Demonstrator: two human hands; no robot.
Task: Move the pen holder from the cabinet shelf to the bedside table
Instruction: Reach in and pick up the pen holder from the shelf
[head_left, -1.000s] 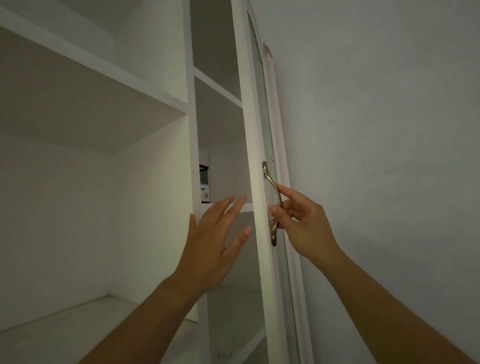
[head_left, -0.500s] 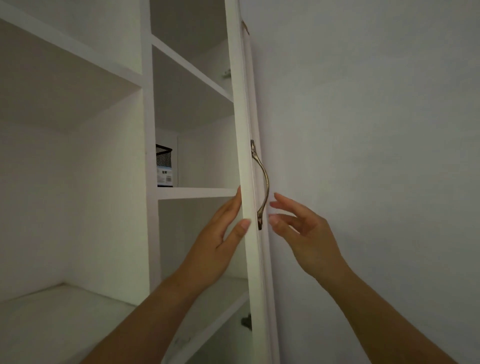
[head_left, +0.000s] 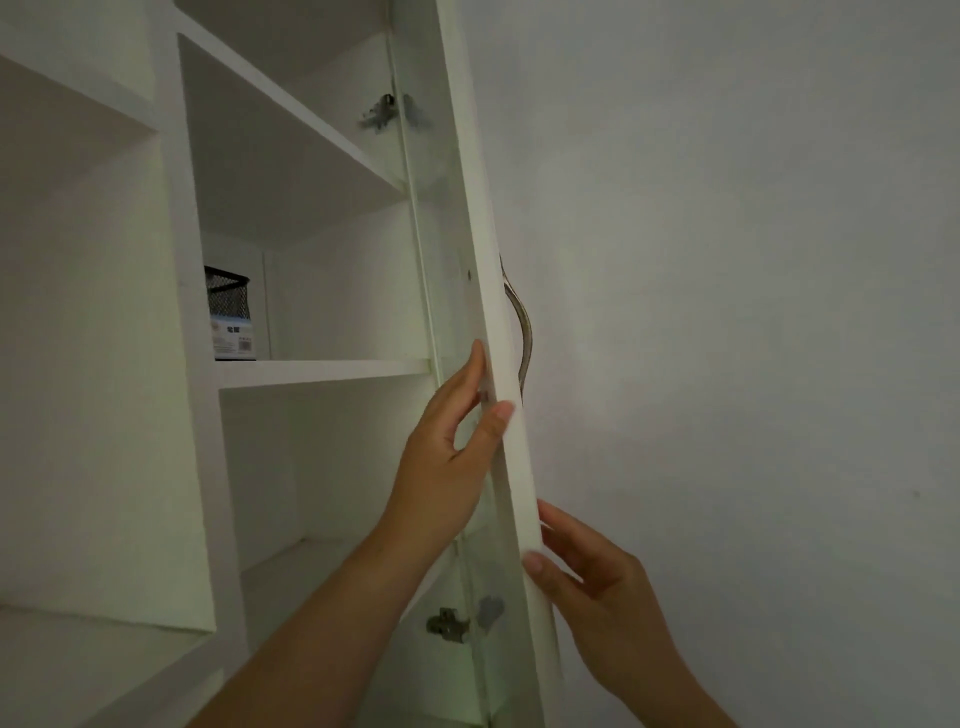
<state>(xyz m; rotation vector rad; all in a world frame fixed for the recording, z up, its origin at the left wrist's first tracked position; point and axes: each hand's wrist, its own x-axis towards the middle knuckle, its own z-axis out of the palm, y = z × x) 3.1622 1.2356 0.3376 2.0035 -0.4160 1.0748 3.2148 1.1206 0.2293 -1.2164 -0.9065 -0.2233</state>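
L hand (head_left: 447, 462): fingers straight, flat on inner face of door (head_left: 496, 322); thumb tip on door's front edge. Carries nothing.
R hand (head_left: 592, 577): lower, on door's other side; thumb tip touches the edge, fingers loosely bent w/ tips at outer face. No firm grip seen.
Door: white frame w/ glass pane, swung open, seen almost edge-on, between the 2 hands.
Handle (head_left: 522, 332): curved metal, on outer face, just above L thumb; neither hand on it.
Hinges: upper hinge (head_left: 384, 111) and lower hinge (head_left: 448, 622), metal, seen thru the pane.
Pen holder (head_left: 231, 312): black mesh, upright, label on lower part; stands on shelf (head_left: 322, 368) at back-left of compartment, left side hidden by divider (head_left: 182, 312); well apart from both hands.
Wall (head_left: 727, 260): plain grey, right of door.
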